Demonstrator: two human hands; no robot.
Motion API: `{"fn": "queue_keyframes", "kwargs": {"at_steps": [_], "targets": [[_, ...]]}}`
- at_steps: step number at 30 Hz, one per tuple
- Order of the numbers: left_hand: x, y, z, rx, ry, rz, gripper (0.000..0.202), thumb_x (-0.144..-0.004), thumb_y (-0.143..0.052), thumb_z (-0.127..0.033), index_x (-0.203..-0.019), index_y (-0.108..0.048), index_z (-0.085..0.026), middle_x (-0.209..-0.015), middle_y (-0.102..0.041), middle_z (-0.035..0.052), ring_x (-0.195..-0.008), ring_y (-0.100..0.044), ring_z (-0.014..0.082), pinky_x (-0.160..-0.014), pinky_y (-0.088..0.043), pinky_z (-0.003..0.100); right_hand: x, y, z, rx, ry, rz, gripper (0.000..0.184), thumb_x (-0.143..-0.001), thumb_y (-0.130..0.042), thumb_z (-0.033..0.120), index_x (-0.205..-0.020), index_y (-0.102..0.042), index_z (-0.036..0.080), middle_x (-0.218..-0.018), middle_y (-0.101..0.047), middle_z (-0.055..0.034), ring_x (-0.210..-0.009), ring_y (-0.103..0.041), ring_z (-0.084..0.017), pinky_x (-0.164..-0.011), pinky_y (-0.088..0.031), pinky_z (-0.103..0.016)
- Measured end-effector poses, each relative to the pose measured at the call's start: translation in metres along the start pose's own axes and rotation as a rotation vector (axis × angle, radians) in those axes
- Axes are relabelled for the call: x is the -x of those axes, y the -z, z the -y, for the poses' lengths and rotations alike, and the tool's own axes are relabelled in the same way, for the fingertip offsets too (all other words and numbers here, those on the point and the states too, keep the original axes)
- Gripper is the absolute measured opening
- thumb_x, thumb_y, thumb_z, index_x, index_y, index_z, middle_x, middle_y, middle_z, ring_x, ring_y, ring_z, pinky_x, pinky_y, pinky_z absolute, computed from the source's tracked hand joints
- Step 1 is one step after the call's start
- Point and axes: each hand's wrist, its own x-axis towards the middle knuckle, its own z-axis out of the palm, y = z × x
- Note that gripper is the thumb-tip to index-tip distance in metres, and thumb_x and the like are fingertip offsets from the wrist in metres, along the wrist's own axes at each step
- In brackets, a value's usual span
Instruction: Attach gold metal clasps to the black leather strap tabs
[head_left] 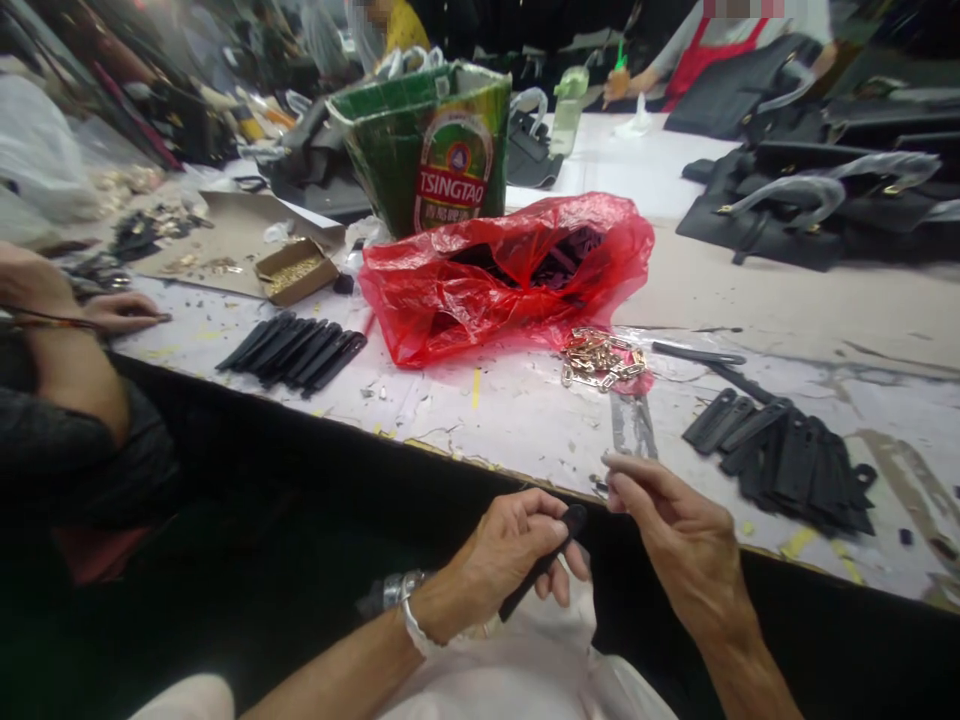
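Observation:
Over my lap, my left hand (517,545) is closed around a black strap piece (532,583), its rounded end poking up past the thumb. My right hand (686,545) is at the table edge, thumb and fingers pinched on a small shiny metal piece (599,486) whose exact kind is too small to tell. Right of that hand lies a pile of black strap pieces (806,460). A heap of gold chain (600,358) rests on the table beyond my hands.
A red plastic bag (450,290) with dark pieces inside lies before a green Tsingtao box (405,160). Left are a row of black straps (289,350), a small carton of gold parts (296,272) and another person's hand (124,312). Black handbags (787,200) stand at back right.

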Motion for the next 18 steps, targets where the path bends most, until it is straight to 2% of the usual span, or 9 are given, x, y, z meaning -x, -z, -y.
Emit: {"fn": "queue_keyframes", "kwargs": {"at_steps": [3, 6, 9, 12, 18], "targets": [[-0.002, 0.001, -0.004, -0.003, -0.015, 0.001, 0.041, -0.08, -0.068, -0.046, -0.097, -0.051, -0.013, -0.068, -0.067, 0.0043, -0.043, -0.055, 0.0088, -0.043, -0.037, 0.018, 0.021, -0.012, 0.001, -0.066, 0.107, 0.071, 0.012, -0.087, -0.065, 0.027, -0.094, -0.074, 0.023, -0.084, -0.069, -0.002, -0.071, -0.065, -0.015, -0.067, -0.053, -0.022], [0.0, 0.0, -0.007, 0.043, -0.036, 0.016, 0.037, -0.08, -0.069, -0.042, -0.095, -0.051, -0.014, -0.064, -0.066, 0.0031, -0.042, -0.054, 0.0084, -0.043, -0.037, 0.018, 0.032, -0.016, 0.001, -0.093, 0.157, 0.096, 0.013, -0.088, -0.065, 0.021, -0.096, -0.074, 0.025, -0.091, -0.069, -0.0011, -0.078, -0.066, -0.014, -0.07, -0.052, -0.019], [0.003, -0.004, -0.01, 0.082, -0.036, 0.003, 0.033, -0.079, -0.07, -0.038, -0.094, -0.053, -0.014, -0.061, -0.065, 0.002, -0.038, -0.049, 0.0065, -0.04, -0.033, 0.016, 0.035, -0.017, 0.006, -0.103, 0.164, 0.073, 0.016, -0.088, -0.064, 0.019, -0.097, -0.075, 0.026, -0.09, -0.069, 0.0003, -0.072, -0.065, -0.012, -0.065, -0.052, -0.017], [0.007, -0.01, -0.012, 0.131, -0.025, -0.059, 0.03, -0.077, -0.07, -0.033, -0.093, -0.054, -0.014, -0.055, -0.061, -0.0014, -0.034, -0.04, 0.0036, -0.038, -0.026, 0.016, 0.037, -0.021, 0.013, -0.129, 0.159, 0.046, 0.016, -0.087, -0.065, 0.018, -0.096, -0.075, 0.028, -0.086, -0.068, 0.0022, -0.064, -0.063, -0.01, -0.061, -0.051, -0.015], [0.016, -0.017, -0.012, 0.223, -0.041, -0.156, 0.028, -0.072, -0.071, -0.028, -0.089, -0.053, -0.014, -0.046, -0.051, -0.0057, -0.037, -0.031, 0.0024, -0.037, -0.016, 0.015, 0.046, -0.034, 0.022, -0.171, 0.163, -0.038, 0.018, -0.085, -0.068, 0.017, -0.094, -0.076, 0.03, -0.089, -0.07, 0.0026, -0.072, -0.066, -0.013, -0.07, -0.054, -0.019]]}}
